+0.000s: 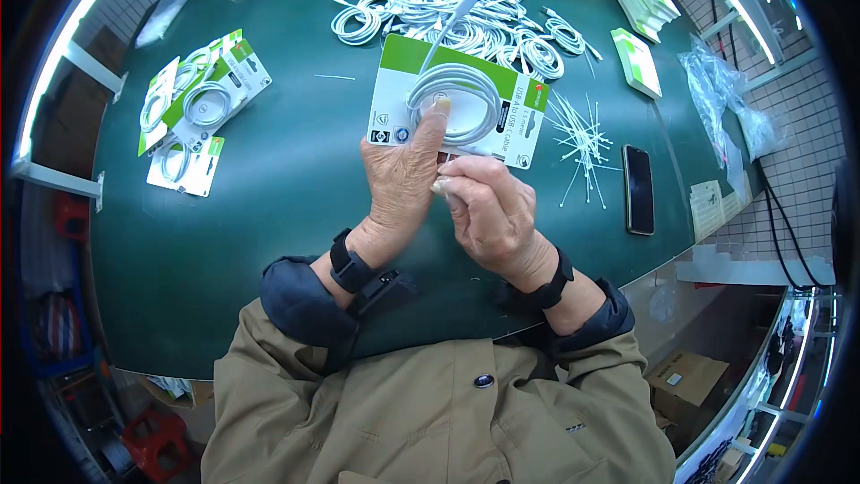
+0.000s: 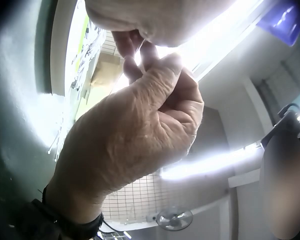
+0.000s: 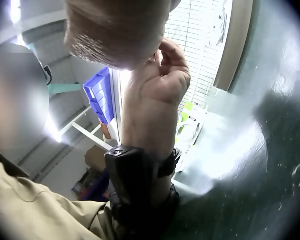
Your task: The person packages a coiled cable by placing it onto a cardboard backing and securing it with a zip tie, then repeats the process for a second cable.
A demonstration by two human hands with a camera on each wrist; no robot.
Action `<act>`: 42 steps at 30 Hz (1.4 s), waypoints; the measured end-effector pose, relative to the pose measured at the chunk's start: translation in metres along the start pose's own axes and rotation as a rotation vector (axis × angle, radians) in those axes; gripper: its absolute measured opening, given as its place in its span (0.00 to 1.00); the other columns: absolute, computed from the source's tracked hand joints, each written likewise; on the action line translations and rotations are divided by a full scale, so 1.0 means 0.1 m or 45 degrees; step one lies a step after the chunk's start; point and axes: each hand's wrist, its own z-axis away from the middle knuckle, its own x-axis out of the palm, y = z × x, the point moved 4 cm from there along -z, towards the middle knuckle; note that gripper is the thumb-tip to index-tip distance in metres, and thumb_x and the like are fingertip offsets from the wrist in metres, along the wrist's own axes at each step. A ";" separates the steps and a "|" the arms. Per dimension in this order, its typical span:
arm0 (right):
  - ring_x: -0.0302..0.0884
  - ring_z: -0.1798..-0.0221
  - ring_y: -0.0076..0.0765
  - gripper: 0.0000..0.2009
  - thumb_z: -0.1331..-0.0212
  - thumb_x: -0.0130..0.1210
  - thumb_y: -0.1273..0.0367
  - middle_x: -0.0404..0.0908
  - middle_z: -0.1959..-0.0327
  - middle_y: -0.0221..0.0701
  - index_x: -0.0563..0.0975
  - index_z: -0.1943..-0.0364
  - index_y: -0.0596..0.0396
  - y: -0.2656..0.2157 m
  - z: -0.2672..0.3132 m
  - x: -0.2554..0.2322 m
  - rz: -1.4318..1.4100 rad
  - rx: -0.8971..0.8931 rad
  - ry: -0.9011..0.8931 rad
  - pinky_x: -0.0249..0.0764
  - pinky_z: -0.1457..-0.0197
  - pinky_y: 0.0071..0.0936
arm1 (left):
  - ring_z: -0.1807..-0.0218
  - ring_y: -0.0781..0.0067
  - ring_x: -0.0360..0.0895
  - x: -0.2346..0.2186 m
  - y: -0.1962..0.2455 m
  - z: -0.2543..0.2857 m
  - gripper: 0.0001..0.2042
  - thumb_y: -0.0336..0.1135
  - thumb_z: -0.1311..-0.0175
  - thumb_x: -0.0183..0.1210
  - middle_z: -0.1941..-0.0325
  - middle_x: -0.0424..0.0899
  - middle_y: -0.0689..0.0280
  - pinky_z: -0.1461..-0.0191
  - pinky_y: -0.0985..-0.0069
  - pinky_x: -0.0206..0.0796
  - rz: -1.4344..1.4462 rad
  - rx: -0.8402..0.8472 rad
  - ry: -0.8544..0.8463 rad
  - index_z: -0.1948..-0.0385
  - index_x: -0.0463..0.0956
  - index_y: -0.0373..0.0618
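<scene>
My left hand [image 1: 399,179] holds a green-and-white packaging card [image 1: 391,81], printed "USB-A to USB-C cable", with the thumb pressing a coiled white USB cable [image 1: 486,100] onto its front. One plug of the cable [image 1: 468,2] sticks up past the card's top edge. At the lower edge of the card, my right hand [image 1: 497,215] pinches a thin white tie between thumb and index finger; most of the tie is hidden. In the left wrist view, the right hand [image 2: 135,125] shows curled fingers, close under the left hand.
Behind the card lies a heap of coiled white cables [image 1: 358,22]. Loose white cable ties [image 1: 587,148] and a phone [image 1: 638,190] lie at the right. Carded cables [image 1: 204,106] are stacked at the left. Blank-looking cards [image 1: 647,2] and clear plastic bags [image 1: 717,90] lie far right.
</scene>
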 end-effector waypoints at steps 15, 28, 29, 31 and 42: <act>0.80 0.63 0.37 0.15 0.53 0.69 0.82 0.81 0.57 0.34 0.81 0.60 0.57 0.23 -0.01 -0.10 0.054 0.128 0.096 0.80 0.66 0.30 | 0.62 0.84 0.83 0.05 0.07 0.09 0.10 0.31 0.27 0.68 0.58 0.88 0.68 0.64 0.82 0.77 0.070 -0.129 -0.057 0.50 0.82 0.37; 0.85 0.69 0.36 0.11 0.46 0.66 0.79 0.83 0.57 0.32 0.80 0.59 0.57 0.27 -0.05 -0.11 0.140 0.082 0.021 0.84 0.70 0.30 | 0.56 0.78 0.84 0.05 0.07 0.11 0.16 0.30 0.26 0.63 0.49 0.84 0.65 0.62 0.79 0.78 -0.036 -0.207 -0.168 0.40 0.74 0.43; 0.85 0.70 0.36 0.11 0.45 0.66 0.79 0.82 0.58 0.32 0.80 0.59 0.57 0.26 -0.04 -0.10 0.155 0.111 0.008 0.84 0.71 0.29 | 0.57 0.78 0.84 0.05 0.06 0.11 0.16 0.30 0.26 0.63 0.49 0.84 0.65 0.61 0.79 0.78 -0.048 -0.206 -0.181 0.40 0.74 0.43; 0.85 0.70 0.35 0.11 0.45 0.66 0.80 0.81 0.58 0.32 0.79 0.59 0.56 0.25 -0.02 -0.09 0.186 0.168 -0.018 0.83 0.72 0.29 | 0.57 0.78 0.84 0.04 0.05 0.10 0.16 0.29 0.26 0.63 0.49 0.84 0.66 0.60 0.79 0.78 -0.062 -0.194 -0.190 0.40 0.74 0.43; 0.85 0.69 0.30 0.10 0.50 0.66 0.79 0.82 0.56 0.32 0.82 0.63 0.57 0.23 0.02 -0.13 0.145 0.140 0.118 0.84 0.71 0.27 | 0.56 0.79 0.82 0.06 0.09 0.05 0.16 0.28 0.24 0.63 0.50 0.84 0.66 0.60 0.78 0.74 -0.037 -0.145 -0.251 0.39 0.74 0.42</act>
